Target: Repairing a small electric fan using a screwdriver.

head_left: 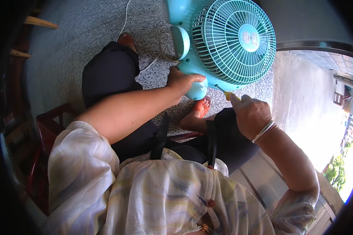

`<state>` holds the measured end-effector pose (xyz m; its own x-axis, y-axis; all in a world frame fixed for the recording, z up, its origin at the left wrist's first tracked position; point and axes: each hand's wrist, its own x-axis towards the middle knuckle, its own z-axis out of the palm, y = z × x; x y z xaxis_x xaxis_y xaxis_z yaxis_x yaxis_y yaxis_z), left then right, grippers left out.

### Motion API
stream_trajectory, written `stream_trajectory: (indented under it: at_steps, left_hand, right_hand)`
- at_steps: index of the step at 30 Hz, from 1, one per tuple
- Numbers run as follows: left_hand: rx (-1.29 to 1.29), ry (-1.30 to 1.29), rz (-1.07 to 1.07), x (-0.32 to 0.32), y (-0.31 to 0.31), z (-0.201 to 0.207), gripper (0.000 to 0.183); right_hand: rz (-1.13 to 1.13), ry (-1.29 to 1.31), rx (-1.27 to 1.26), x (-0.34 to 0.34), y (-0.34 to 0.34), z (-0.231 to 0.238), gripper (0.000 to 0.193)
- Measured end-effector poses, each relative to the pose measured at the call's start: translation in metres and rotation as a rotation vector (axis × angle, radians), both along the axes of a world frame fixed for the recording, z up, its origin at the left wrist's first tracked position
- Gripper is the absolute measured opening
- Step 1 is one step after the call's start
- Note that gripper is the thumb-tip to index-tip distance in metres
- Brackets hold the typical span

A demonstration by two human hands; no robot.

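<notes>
A turquoise electric fan (249,38) with a round wire grille is in front of me, at the top of the view. My left hand (179,83) grips a rounded lobe (197,91) at the fan's near edge. Its thumb lies on top, and its other fingers are mostly hidden. In my right hand (252,114) is a screwdriver (228,96) with a yellow handle. Its thin shaft points up and left to the fan's near edge, just right of the lobe. Whether the tip sits in a screw is too small to tell.
A white cord (161,53) lies on the speckled floor (82,35) left of the fan. My feet are on the floor, one close beneath the held lobe. At the left stands a dark red chair (51,127). A bright doorway (302,94) opens at the right.
</notes>
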<state>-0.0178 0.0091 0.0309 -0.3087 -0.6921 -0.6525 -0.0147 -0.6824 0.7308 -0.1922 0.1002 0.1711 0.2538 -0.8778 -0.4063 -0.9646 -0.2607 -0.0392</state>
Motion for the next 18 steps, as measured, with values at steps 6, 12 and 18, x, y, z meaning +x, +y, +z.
stream_trajectory:
  at_steps: [6, 12, 18]
  left_hand:
    - [-0.008, -0.037, -0.031, 0.000, 0.001, -0.006, 0.045]
    - [0.019, -0.050, -0.030, 0.001, 0.001, 0.000, 0.045]
    - [0.029, 0.020, -0.029, 0.002, 0.000, 0.004, 0.043]
  right_hand:
    - [-0.665, -0.449, 0.212, -0.008, -0.007, 0.002, 0.038]
    - [-1.612, -1.196, 0.782, -0.025, 0.004, -0.011, 0.038]
    - [-0.110, -0.231, -0.155, -0.008, 0.003, -0.013, 0.030]
